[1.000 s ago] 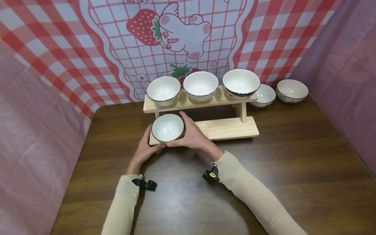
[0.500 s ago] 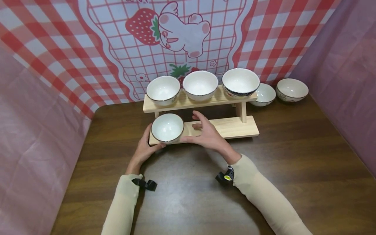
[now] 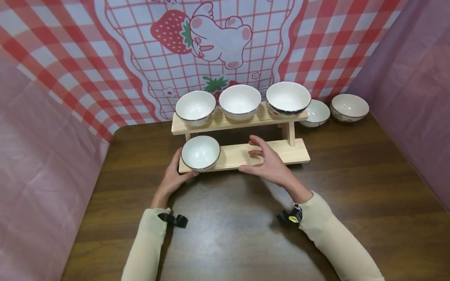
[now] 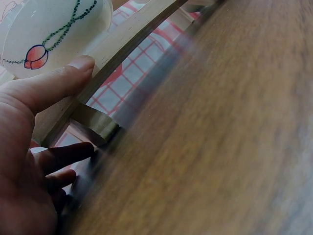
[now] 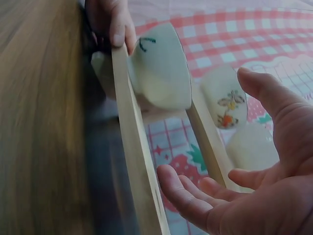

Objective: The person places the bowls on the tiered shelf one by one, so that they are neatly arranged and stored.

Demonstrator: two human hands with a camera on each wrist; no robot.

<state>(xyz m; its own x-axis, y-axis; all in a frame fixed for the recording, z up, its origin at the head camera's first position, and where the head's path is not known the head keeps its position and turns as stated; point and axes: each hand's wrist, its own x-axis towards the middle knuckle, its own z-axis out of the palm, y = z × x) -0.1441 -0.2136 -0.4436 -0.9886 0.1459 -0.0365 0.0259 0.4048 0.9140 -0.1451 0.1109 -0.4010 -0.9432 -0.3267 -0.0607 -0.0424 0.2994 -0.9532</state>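
Observation:
A white bowl (image 3: 200, 153) with a brown rim stands at the left end of the lower board of a two-tier wooden rack (image 3: 242, 155). My left hand (image 3: 172, 175) grips that end of the rack. Its thumb lies over the board's front edge beside the bowl, and several fingers (image 4: 66, 155) show below the board in the left wrist view. To the right, my right hand (image 3: 270, 162) hovers in front of the lower board, holding nothing, its fingers spread and slightly bent, apart from the bowl.
Three white bowls, left (image 3: 195, 107), middle (image 3: 240, 102) and right (image 3: 288, 98), line the upper board. Two more bowls, one (image 3: 318, 113) partly hidden behind the rack and one (image 3: 349, 108) farther right, sit on the brown table (image 3: 225, 234). A checked cloth (image 3: 323, 50) hangs behind.
My right hand has let go of the bowl and moved right along the lower board, its fingers spreading. The bowl and my left hand have stayed in place.

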